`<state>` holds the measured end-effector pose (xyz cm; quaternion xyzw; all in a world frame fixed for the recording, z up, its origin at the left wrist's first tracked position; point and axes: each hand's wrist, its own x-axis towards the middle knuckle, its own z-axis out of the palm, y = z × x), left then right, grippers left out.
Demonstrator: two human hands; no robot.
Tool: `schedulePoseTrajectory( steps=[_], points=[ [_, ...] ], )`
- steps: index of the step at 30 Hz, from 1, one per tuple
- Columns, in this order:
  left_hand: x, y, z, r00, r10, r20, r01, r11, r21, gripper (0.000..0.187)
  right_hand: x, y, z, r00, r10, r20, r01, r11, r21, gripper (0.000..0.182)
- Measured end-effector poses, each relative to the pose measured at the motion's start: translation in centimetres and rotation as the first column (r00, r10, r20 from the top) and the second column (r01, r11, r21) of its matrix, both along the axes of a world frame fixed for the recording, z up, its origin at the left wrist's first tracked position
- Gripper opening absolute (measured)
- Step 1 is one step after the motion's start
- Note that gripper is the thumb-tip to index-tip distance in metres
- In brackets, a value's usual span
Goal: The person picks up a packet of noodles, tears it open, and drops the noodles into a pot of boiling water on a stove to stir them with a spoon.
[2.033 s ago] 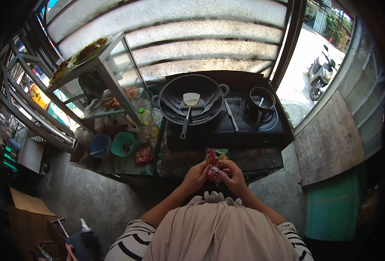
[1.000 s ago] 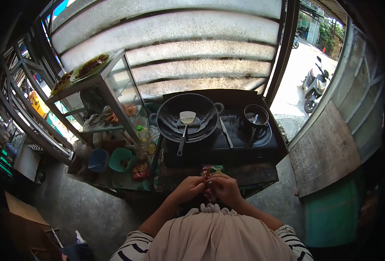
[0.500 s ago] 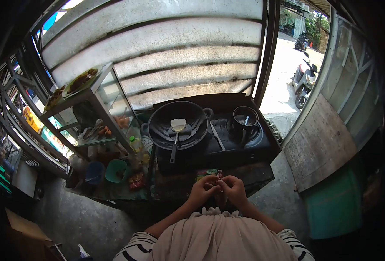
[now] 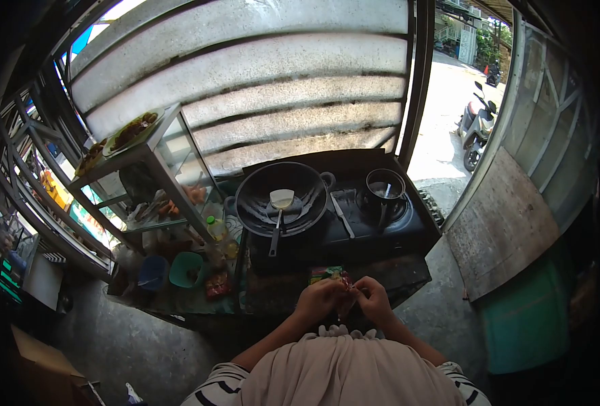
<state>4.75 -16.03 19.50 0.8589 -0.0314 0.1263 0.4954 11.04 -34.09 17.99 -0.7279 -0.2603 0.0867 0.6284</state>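
Observation:
Close in front of my body, at the counter's near edge, both hands are drawn up to a small red packet (image 4: pixel 345 278). My left hand (image 4: pixel 317 298) has its fingers closed on one side of it. Pinched at the other side is my right hand (image 4: pixel 375 302), its fingertips a short way from the left ones. Just beyond them lies a green and red packet (image 4: pixel 319 274) on the counter (image 4: pixel 273 287). Print on the held packet is too small to read, and my fingers hide part of it.
A wok (image 4: pixel 249 196) with a spatula (image 4: pixel 280 203) in it sits on the black stove (image 4: pixel 300 250). Right of it are a knife (image 4: pixel 343 214) and a small pot (image 4: pixel 385 181). Leftward stand a green bowl (image 4: pixel 186 270), a blue bowl (image 4: pixel 152 273), a bottle (image 4: pixel 216 229) and a glass case (image 4: pixel 178 155).
My hands have moved slightly apart, and more of the red packet shows between them. The view has shifted a little. Outside, a distant motorbike has moved right.

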Motion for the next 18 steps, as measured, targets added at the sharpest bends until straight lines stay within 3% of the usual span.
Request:
schedulePoseTrajectory(
  steps=[5,8,10,11,13,17,18],
  points=[
    [-0.4,0.8,0.6,0.999,-0.051,-0.003,0.051,0.999,-0.017,0.015,-0.1,0.5,-0.1,0.967,0.096,-0.234,-0.068,0.99,0.123,0.009],
    [-0.9,1.4,0.5,0.998,-0.058,0.002,0.057,0.993,-0.104,0.016,0.1,0.8,-0.2,0.984,0.075,-0.165,-0.055,0.991,0.121,0.009],
    [-1.5,1.7,1.2,0.993,-0.093,-0.074,0.079,0.982,-0.173,0.017,0.4,0.5,1.3,0.963,0.153,0.224,-0.135,0.987,-0.092,0.013],
    [-1.8,1.9,1.1,0.993,-0.089,-0.074,0.075,0.982,-0.172,0.017,0.4,0.5,1.8,0.962,0.157,0.223,-0.139,0.986,-0.092,0.013],
    [-2.5,2.3,0.8,0.981,-0.132,-0.144,0.074,0.933,-0.352,0.015,0.3,0.6,2.4,0.919,0.241,0.312,-0.207,0.968,-0.139,0.017],
    [-3.3,3.0,2.0,0.98,-0.171,-0.097,0.154,0.975,-0.162,0.014,-0.7,0.8,2.0,0.864,0.328,0.382,-0.249,0.937,-0.243,0.015],
    [-3.5,3.3,2.8,0.975,-0.197,-0.099,0.189,0.978,-0.086,0.015,-0.8,0.9,1.3,0.798,0.435,0.417,-0.287,0.883,-0.372,0.014]
  ],
)
